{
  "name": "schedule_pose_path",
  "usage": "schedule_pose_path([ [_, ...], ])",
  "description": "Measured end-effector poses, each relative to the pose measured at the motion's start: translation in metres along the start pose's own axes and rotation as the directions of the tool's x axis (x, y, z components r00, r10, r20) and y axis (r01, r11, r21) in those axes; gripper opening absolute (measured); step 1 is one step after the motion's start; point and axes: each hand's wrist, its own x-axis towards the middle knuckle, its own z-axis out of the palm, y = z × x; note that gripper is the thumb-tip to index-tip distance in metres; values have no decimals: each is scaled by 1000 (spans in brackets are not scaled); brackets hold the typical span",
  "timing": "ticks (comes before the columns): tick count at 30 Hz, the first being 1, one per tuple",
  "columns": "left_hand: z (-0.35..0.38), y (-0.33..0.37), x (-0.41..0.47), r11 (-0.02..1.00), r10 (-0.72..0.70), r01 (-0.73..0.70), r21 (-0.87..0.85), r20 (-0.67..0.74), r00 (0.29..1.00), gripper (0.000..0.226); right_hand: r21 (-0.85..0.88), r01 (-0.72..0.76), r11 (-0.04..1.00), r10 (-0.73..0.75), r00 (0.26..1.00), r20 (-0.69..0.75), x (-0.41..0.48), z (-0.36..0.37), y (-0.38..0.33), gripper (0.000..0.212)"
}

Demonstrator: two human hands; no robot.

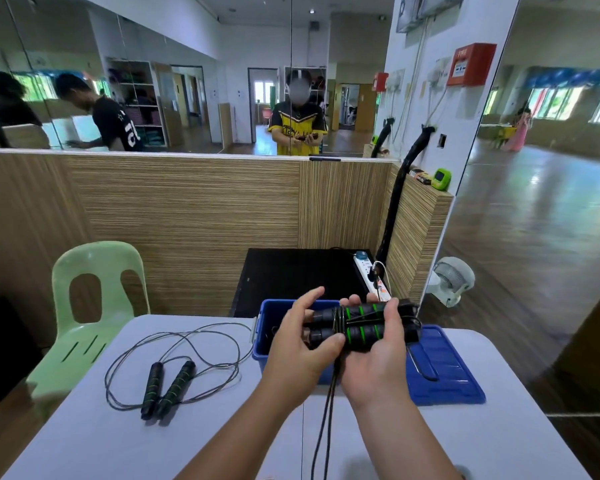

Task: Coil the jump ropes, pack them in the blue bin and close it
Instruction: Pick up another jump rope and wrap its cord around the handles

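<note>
Over the far edge of the table, you held one jump rope in both hands above the open blue bin.
Your right hand gripped the two foam handles, black with green rings, laid side by side with thin cord wound around them. Your left hand pinched their capped ends, thumb on the lower handle and forefinger lifted. Two cord strands hung slack between your wrists. The ribbed blue lid lay flat just right of the bin, near the table's right edge. The second rope sprawled in loose loops on the smooth pale tabletop to your left, its handles together, with bare surface in front of them. A green plastic chair stood at the left corner, and a black cabinet stood behind the bin.
</note>
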Motion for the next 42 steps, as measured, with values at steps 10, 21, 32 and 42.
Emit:
schedule_pose_path([
  [10,-13,19,5,1000,13,-10,-29,102,995,49,-164,-120,979,136,987,90,-11,6,2,51],
  [21,-26,17,23,978,-152,151,-142,1,988,48,-883,-55,467,261,962,78,-32,-24,18,36],
  [32,-4,11,21,953,-271,219,-207,-267,925,36,-922,41,385,289,943,163,-28,-40,24,42],
  [42,-2,27,14,920,-361,302,-251,-241,901,35,-973,206,108,352,907,231,26,-65,1,46],
])
